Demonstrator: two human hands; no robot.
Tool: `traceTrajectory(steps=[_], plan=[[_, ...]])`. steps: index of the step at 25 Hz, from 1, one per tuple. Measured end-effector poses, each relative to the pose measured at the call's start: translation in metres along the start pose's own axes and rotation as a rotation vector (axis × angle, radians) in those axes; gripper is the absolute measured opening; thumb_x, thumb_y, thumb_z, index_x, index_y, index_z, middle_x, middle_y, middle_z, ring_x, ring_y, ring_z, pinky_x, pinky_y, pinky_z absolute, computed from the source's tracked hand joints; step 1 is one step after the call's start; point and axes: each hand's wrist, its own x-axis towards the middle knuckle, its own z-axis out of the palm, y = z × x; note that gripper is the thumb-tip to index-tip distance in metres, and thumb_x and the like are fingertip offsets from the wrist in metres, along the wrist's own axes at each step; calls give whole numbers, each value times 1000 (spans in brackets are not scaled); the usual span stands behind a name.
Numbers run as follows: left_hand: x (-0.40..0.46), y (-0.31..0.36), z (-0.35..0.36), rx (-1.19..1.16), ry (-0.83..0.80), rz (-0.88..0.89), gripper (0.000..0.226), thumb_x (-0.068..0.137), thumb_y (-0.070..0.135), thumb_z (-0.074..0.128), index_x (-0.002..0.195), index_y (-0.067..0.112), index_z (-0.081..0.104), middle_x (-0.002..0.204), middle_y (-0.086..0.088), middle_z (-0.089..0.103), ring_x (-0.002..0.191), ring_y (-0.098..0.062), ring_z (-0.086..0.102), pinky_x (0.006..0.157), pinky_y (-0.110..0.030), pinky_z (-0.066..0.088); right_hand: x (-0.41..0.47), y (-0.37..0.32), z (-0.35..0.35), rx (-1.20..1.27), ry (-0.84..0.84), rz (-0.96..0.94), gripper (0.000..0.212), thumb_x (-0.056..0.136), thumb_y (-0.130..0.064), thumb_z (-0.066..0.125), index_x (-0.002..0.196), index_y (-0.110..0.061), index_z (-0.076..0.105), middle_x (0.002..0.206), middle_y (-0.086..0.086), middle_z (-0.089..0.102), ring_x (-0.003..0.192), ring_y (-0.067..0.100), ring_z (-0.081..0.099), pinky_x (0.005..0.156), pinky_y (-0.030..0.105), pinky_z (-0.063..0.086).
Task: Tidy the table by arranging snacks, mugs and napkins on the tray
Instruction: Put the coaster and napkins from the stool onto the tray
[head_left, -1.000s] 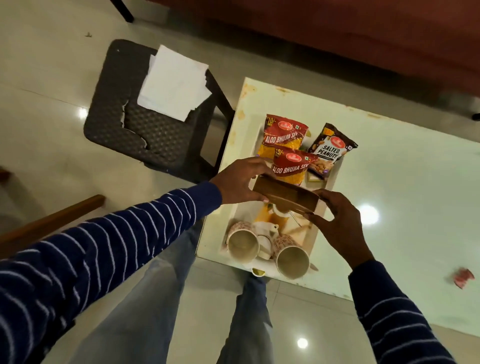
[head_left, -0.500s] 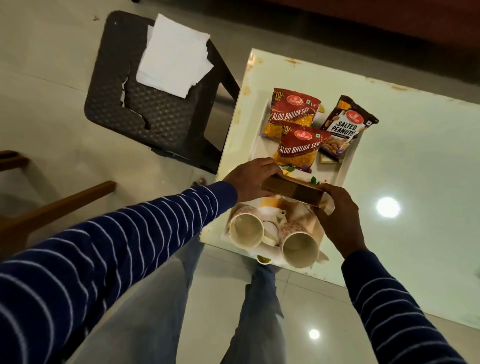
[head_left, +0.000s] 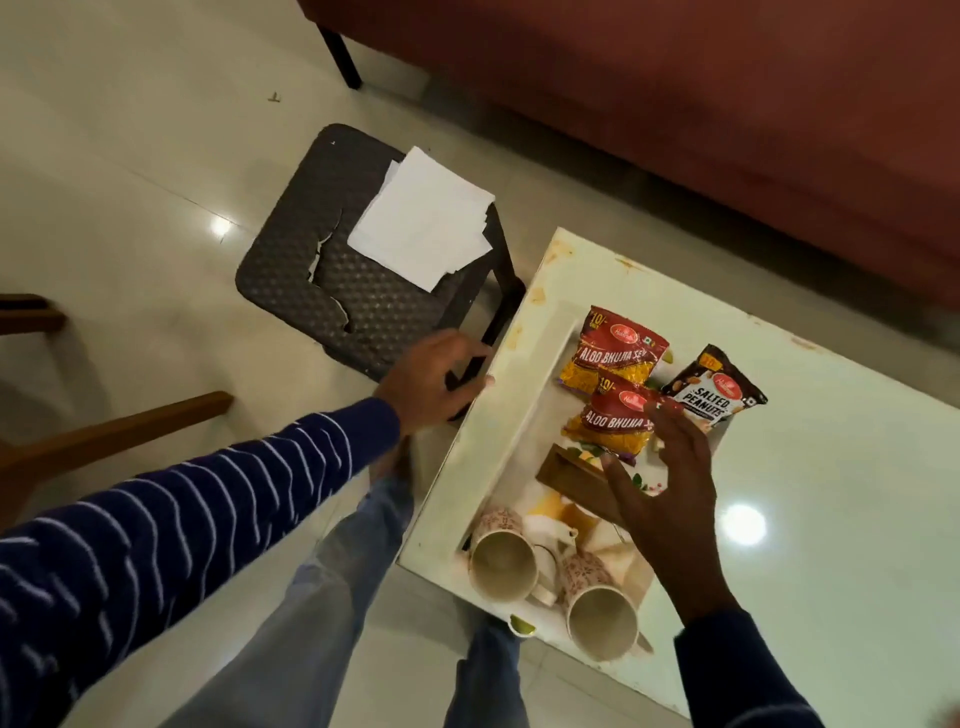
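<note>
Hands spread above the loaded tray

Fingers of the right hand (head_left: 662, 486) are straight and fanned, the grip released and grasping nothing; the palm hangs over the middle of the tray (head_left: 524, 410), its fingertips reaching toward the nearer snack packet and its thumb lying across the right end of a brown wooden holder (head_left: 566, 470). Whether the thumb touches the holder cannot be told. The left hand (head_left: 431, 379) is out past the left edge of the surface (head_left: 831, 519), over the gap toward the stool, fingers loosely bent and blurred, its grip holding nothing. Both forearms wear dark blue sleeves with thin white stripes.

On the white tray lie two red and yellow Aloo Bhujia packets (head_left: 615, 358), one overlapping the other, with a dark Salted Peanuts packet (head_left: 714, 389) just beside them at the right. The wooden holder lies flat on the tray below the packets. At the near end two patterned mugs (head_left: 501, 564) lie on their sides, open mouths toward the camera and showing nothing inside, with a small white piece of crockery between them.

White napkins (head_left: 423, 221) sit in a loose stack on a dark stool (head_left: 332, 280) left of the surface, well apart from the tray.
</note>
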Motion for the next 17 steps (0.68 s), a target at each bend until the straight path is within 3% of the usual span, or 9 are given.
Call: traceTrajectory(steps=[2, 5, 7, 9, 12, 14, 17], plan=[[19, -21, -33, -125, 237, -141, 29, 90, 30, 70, 113, 14, 64, 108, -1, 65, 99, -14, 63, 81, -24, 56, 35, -35, 23, 62, -29, -9, 57, 89, -26, 71, 140, -20, 48, 142, 4, 48, 125, 13, 49, 98, 28, 45], [58, -55, -77, -175, 479, -340, 28, 88, 29, 72, 111, 14, 65, 103, 2, 67, 91, -6, 63, 72, -7, 50, 90, -81, 65, 160, -146, 92, 52, 94, -32, 66, 142, -24, 49, 142, -5, 50, 109, 4, 57, 78, 5, 47], [84, -79, -99, -179, 469, -428, 36, 86, 34, 73, 115, 14, 64, 109, 0, 65, 95, -7, 59, 75, -13, 48, 126, -106, 97, 206, -185, 192, 52, 94, -37, 66, 141, -25, 50, 142, -6, 52, 106, 5, 60, 72, 8, 48], [106, -92, -108, -145, 386, -445, 48, 85, 41, 73, 121, 13, 60, 117, -3, 60, 102, -12, 55, 83, -21, 45, 154, -126, 119, 271, -187, 287, 53, 92, -39, 67, 141, -24, 51, 140, -6, 54, 112, 10, 61, 85, 24, 54], [133, -111, -116, -95, 299, -495, 63, 83, 51, 71, 128, 11, 55, 126, -7, 54, 106, -13, 50, 87, -25, 40, 191, -147, 157, 297, -223, 381, 58, 91, -37, 69, 143, -18, 48, 141, -3, 53, 125, 17, 54, 104, 42, 50], [146, -117, -117, -114, 268, -525, 68, 82, 54, 70, 131, 10, 53, 129, -7, 52, 110, -16, 51, 89, -24, 38, 210, -153, 176, 278, -222, 414, 60, 91, -36, 69, 143, -16, 47, 139, -3, 52, 126, 18, 53, 105, 44, 49], [153, -121, -113, -102, 247, -506, 66, 81, 48, 74, 130, 9, 53, 127, -9, 53, 110, -21, 56, 88, -25, 42, 228, -155, 194, 247, -81, 461, 58, 85, -32, 75, 133, -15, 48, 124, -1, 55, 118, 20, 57, 100, 42, 52]])
